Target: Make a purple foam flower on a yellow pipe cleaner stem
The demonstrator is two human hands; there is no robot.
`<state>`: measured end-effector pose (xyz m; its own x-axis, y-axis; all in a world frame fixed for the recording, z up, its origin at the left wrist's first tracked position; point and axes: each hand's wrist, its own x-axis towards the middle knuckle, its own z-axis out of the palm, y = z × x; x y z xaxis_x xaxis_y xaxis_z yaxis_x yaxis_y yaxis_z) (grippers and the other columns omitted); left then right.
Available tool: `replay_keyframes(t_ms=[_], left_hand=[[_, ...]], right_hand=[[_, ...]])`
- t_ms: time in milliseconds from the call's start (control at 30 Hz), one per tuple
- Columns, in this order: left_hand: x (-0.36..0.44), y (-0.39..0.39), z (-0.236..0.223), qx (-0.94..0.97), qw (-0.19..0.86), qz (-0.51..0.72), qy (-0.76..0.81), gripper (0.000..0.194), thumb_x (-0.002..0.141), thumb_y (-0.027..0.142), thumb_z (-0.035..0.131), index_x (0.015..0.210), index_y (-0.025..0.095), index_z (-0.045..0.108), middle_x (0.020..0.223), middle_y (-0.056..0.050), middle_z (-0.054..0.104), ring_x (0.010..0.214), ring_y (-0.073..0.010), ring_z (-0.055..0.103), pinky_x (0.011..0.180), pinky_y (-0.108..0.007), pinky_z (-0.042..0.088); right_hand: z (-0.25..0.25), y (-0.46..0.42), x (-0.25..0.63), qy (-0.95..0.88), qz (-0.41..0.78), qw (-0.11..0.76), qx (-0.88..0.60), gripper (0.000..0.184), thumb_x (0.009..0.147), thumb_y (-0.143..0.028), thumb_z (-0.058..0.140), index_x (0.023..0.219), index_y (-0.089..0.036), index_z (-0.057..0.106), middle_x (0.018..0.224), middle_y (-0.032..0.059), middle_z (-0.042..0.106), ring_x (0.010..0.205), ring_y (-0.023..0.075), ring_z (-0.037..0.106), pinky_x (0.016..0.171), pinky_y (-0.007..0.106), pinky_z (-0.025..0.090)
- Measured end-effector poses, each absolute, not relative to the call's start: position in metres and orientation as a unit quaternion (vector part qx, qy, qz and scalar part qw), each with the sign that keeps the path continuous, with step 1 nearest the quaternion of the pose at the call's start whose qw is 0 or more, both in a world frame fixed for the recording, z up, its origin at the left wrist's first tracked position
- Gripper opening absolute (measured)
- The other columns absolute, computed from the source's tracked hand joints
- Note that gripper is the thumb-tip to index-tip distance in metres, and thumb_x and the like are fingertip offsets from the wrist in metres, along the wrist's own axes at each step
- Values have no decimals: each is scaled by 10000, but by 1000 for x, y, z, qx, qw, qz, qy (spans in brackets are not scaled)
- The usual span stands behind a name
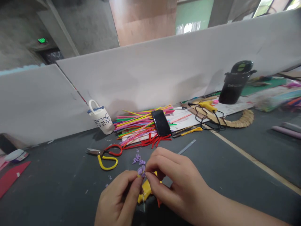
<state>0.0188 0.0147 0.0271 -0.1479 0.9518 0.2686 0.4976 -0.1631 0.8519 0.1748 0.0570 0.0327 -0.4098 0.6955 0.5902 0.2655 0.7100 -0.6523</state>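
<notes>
A small purple flower-like piece (141, 171) with a bit of yellow at its base is pinched between the fingertips of both hands. My left hand (119, 197) grips it from the left, thumb against forefinger. From the right, my right hand (174, 179) closes thumb and forefinger on its edge. Just beyond lie loose purple bits (138, 159) on the dark table. Partly hidden under my hands is a yellow tool (147, 188) with a thin wire stand, resembling a glue gun. Left of them lie scissors (103, 153), blades apart, with one red and one yellow handle.
Colourful pipe cleaners (134, 122) lie in a pile with a black phone (161, 122) on top. A white cup (102, 119) stands left, a black tumbler (235, 83) right. Near the tumbler are a yellow glue gun (208, 106) and its cord. A white partition (145, 75) runs behind.
</notes>
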Motion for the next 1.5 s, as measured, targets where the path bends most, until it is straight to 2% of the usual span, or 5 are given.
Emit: replay_keyframes(t_ms=[267,667,900,1067,1500], left_hand=[[19,15,25,622,244,476,572,144,792,321,597,764,280,732,617,35,643,569,-155,586,552,-220,434],[18,17,25,639,230,478,557,153,802,282,592,813,296,745,635,31,665,586,-154,611,571,-215,457],[14,17,24,663,204,451,561,202,823,326,561,853,273,753,626,23,679,455,-131,543,524,-221,467],[12,17,22,685,180,458,537,183,832,253,560,873,283,736,676,47,690,590,-120,630,574,-172,474],[7,19,23,717,146,434,525,190,832,202,557,874,266,731,682,43,712,574,-106,649,568,-137,474]], right_hand=[[33,56,176,-819,220,435,-303,107,858,-133,492,787,-176,560,729,-3,540,628,107,492,567,218,384],[35,56,175,-828,203,427,-302,134,870,-135,479,776,-155,573,725,12,541,607,106,476,548,207,379],[33,56,175,-827,200,431,-301,139,883,-145,487,777,-146,576,727,6,540,606,96,476,552,199,372],[30,55,175,-829,199,424,-306,147,886,-147,482,782,-142,586,737,16,550,607,104,480,550,206,380],[29,56,173,-832,180,423,-311,163,885,-142,482,769,-140,596,716,13,559,584,101,486,538,203,378]])
